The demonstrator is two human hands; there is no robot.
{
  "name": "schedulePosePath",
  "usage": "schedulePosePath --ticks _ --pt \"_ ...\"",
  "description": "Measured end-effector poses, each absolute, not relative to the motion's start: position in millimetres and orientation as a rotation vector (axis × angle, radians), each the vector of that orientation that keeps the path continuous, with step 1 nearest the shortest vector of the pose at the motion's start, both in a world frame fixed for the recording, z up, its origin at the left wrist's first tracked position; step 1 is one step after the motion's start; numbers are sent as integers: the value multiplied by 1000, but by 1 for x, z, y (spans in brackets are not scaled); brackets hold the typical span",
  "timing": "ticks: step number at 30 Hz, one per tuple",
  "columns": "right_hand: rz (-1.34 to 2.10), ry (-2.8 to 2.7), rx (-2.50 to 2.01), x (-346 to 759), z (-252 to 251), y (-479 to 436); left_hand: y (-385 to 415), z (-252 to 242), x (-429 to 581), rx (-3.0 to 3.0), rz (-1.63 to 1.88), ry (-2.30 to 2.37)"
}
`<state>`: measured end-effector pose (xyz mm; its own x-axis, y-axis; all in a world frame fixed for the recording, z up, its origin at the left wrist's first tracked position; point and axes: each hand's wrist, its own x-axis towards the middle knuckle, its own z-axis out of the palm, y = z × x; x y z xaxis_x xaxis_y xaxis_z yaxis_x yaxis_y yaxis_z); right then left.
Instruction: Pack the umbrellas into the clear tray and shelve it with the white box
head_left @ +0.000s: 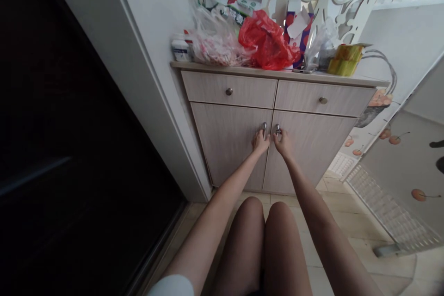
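Note:
A light wooden cabinet (229,148) stands against the wall with two drawers above two doors. Both doors look closed. My left hand (260,141) is wrapped round the metal handle of the left door (264,128). My right hand (283,143) grips the metal handle of the right door (277,128). Both arms reach forward over my bent knees, low before the cabinet.
On the cabinet top lie a red plastic bag (267,41), a clear bag of packets (215,44), a small white jar (180,50) and a yellow-green pack (345,60). A dark sliding door (69,148) fills the left. A patterned panel (405,166) leans at right.

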<state>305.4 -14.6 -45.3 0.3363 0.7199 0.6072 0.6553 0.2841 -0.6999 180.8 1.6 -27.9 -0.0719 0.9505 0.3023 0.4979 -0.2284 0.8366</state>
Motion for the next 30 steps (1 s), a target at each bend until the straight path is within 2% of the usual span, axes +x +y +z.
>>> schedulePosePath --ticks 4,7,21,30 --pt "271 -1359 -1332 296 -55 9 3 -39 187 1839 1204 1563" --pt "286 -1337 -1272 295 -66 -3 -10 -52 176 1904 1270 1540" --pt "64 -1341 -1319 336 -76 -191 -113 -85 93 1960 1649 1456" --pt "99 -1051 -1411 380 -81 -278 -160 -99 24 1571 1949 1392"
